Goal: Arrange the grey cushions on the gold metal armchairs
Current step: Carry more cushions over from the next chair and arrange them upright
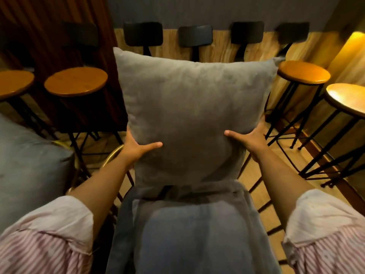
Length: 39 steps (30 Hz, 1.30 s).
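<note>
A large grey cushion (193, 107) stands upright in the middle of the view, over the back of a seat. My left hand (138, 148) grips its lower left edge, thumb on the front. On the lower right edge sits my right hand (250, 137), thumb also on the front. Below the upright cushion lies a grey seat cushion (189, 230) on an armchair. Only a curved piece of the gold metal armchair frame (110, 157) shows, at the left of my left wrist. Another grey cushion (27, 167) rests on a neighbouring seat at the far left.
Round wooden bar stools on black metal legs stand at the left (76, 82) and at the right (304, 73), (347, 99). Black stool backs (195, 35) line the wooden wall behind. The floor is wood.
</note>
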{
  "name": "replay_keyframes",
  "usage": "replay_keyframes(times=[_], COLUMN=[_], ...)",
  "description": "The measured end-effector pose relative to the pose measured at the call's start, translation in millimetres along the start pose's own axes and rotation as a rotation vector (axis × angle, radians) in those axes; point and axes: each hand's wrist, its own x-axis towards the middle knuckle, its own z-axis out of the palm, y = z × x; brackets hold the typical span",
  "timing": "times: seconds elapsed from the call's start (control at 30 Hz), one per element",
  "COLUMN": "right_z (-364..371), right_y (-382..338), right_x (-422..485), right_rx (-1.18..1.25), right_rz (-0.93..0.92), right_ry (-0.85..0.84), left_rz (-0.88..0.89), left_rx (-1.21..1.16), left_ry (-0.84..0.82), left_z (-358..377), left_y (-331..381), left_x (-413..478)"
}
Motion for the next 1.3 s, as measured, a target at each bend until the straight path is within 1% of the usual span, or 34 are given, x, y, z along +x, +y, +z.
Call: replay_keyframes(times=[0.27,0.43,0.5,0.57,0.63,0.7,0.83,0.93,1.03,1.1,1.17,1.27,1.3], right_z=[33,40,37,36,39,44,47,43,38,36,35,33,35], right_y=[80,129,140,143,144,147,164,160,153,138,127,120,104], right_x=[19,8,-2,-7,-9,-9,-9,-11,-22,-41,-61,-95,-113], right_rx=[-0.011,-0.063,-0.091,-0.119,-0.148,-0.17,-0.176,-0.134,-0.148,-0.164,-0.203,-0.321,-0.35], right_rz=[-0.01,0.029,0.044,0.042,0.049,0.078,0.155,0.158,0.19,0.183,0.206,0.235,0.24], right_ry=[0.048,0.046,0.04,0.075,0.119,0.131,0.064,0.016,-0.036,-0.05,-0.096,-0.229,-0.259], left_rz=[-0.082,-0.147,-0.183,-0.198,-0.186,-0.204,-0.317,-0.379,-0.316,-0.279,-0.295,-0.347,-0.34], left_rx=[-0.014,0.021,0.043,0.042,0.046,0.085,0.141,0.126,0.086,0.084,0.112,0.167,0.187], left_ry=[0.075,0.072,0.053,0.078,0.117,0.102,-0.029,-0.051,-0.004,-0.007,-0.05,-0.12,-0.135], left_z=[27,49,55,56,57,57,52,49,52,50,46,28,20], left_y=[-76,-126,-139,-145,-146,-146,-149,-147,-135,-125,-112,-82,-71], left_x=[43,44,37,34,38,44,51,45,24,5,-11,-47,-62])
